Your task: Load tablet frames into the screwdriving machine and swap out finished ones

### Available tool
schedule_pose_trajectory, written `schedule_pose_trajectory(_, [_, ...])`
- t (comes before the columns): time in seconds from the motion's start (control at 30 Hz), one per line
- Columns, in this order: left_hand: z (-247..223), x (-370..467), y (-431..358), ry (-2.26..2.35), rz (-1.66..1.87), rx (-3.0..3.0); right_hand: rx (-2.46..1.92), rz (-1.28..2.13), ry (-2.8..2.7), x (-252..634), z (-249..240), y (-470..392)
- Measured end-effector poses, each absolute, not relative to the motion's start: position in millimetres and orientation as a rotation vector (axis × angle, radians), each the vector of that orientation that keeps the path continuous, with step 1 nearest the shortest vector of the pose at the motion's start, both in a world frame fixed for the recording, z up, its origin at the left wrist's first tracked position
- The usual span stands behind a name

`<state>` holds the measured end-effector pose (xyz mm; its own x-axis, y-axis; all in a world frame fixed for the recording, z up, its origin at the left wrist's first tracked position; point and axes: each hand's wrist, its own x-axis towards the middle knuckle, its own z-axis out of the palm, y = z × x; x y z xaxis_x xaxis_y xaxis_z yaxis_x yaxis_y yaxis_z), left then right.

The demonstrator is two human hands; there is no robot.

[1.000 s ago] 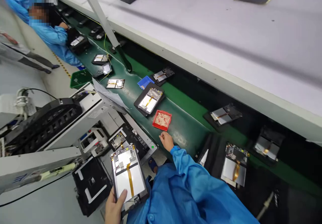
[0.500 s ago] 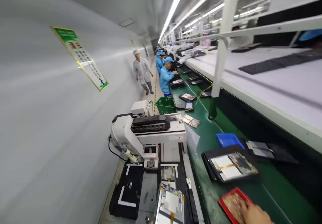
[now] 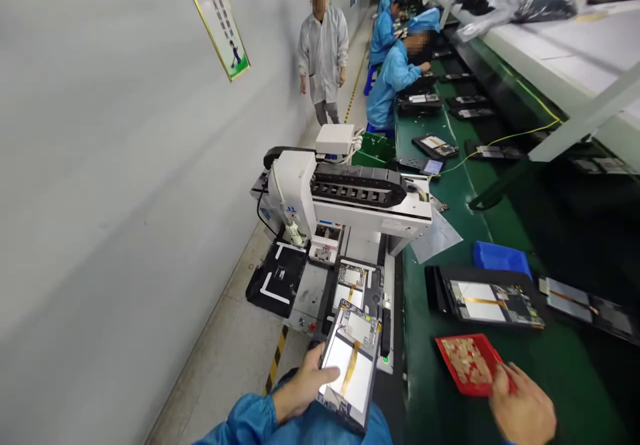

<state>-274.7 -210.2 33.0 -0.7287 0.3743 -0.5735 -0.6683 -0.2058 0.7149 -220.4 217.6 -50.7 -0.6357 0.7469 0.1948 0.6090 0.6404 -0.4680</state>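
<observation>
My left hand (image 3: 309, 379) grips the left edge of an opened tablet (image 3: 351, 363), thumb on top, above my lap. The tablet shows white battery cells, an orange ribbon and a circuit board at its far end. At the lower right, my right hand (image 3: 523, 401) is closed on the right rim of a red tray (image 3: 474, 386) that holds many small tan pieces. The tray rests on the green bench. Beyond it lies another opened tablet (image 3: 483, 300) on a black stack, beside a blue tray (image 3: 501, 258).
A white gantry machine (image 3: 370, 210) stands ahead, with a black fixture (image 3: 280, 275) at left and a tablet (image 3: 350, 288) in its right one. More tablets line the green bench (image 3: 435, 371). One person in white stands by the wall; several in blue sit along the bench.
The view has tilted down and swung left. My left hand and the tablet it holds now show fully. My right hand has moved from over the red tray's pieces to its right rim.
</observation>
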Motion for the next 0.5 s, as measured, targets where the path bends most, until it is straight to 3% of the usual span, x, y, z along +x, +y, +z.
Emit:
schedule_pose_trajectory(0.13, [20, -273, -234, 1.347, 1.980, -0.410, -1.380, 0.722, -2.439, -226, -33, 193])
schedule_pose_trajectory(0.27, [0, -271, -262, 1.376, 1.981, -0.483, -1.290, 1.795, -2.111, -250, -25, 108])
schedule_pose_trajectory(0.37, [-12, -276, -272, 1.396, 1.962, -0.504, -1.189, 2.334, -1.900, -261, -32, 23])
schedule_pose_trajectory(0.43, [-18, -282, -270, 1.386, 1.955, -0.510, -1.179, 2.616, -1.722, -261, -39, -22])
schedule_pose_trajectory(0.5, [-24, -286, -264, 1.358, 1.945, -0.508, -1.194, 2.688, -1.630, -256, -47, -48])
